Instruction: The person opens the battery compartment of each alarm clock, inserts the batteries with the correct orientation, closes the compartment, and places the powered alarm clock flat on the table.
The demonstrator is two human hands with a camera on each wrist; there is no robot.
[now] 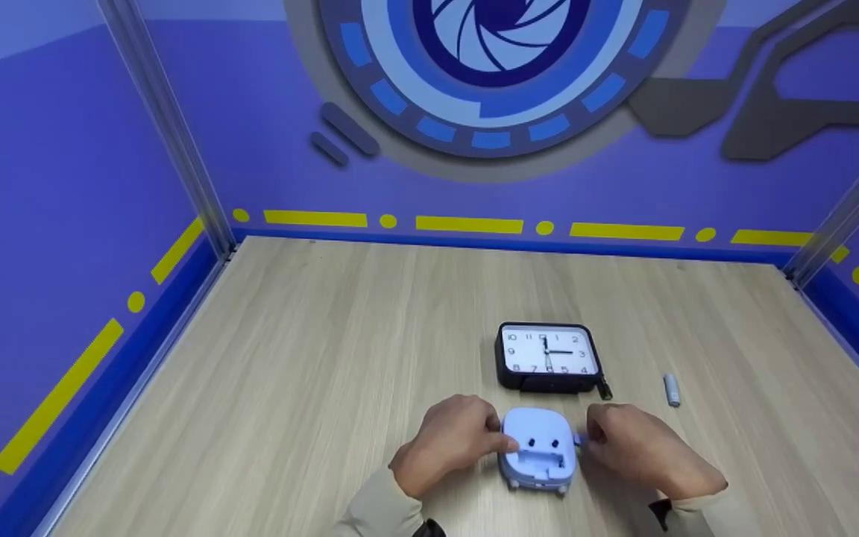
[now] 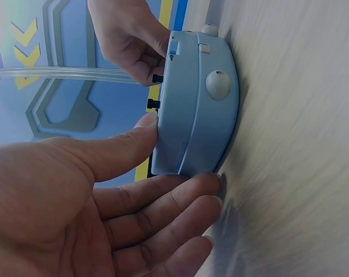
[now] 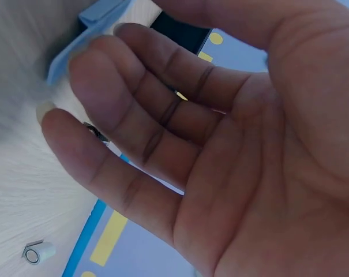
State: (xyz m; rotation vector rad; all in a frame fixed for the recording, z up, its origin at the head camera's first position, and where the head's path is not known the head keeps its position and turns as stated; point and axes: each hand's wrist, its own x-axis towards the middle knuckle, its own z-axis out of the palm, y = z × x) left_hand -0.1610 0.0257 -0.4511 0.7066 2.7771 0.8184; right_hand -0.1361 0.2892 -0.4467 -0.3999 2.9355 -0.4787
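A small light-blue clock (image 1: 537, 425) lies back side up on the table, with two black knobs and an uncovered battery compartment (image 1: 543, 460). My left hand (image 1: 455, 436) grips its left side: in the left wrist view the thumb (image 2: 128, 147) presses the back, and the fingers reach along the lower edge of the clock (image 2: 188, 109). Beside the clock's right side, my right hand (image 1: 627, 444) has curled fingers and pinches a small light-blue battery cover (image 3: 85, 40). Its grip is partly hidden in the right wrist view.
Behind the blue clock stands a black rectangular clock (image 1: 549, 354) with a white face and a zip-pull-like tab at its right corner. A grey battery (image 1: 671, 390) lies to the right. Purple panels (image 1: 400, 186) enclose the wooden table (image 1: 340, 335).
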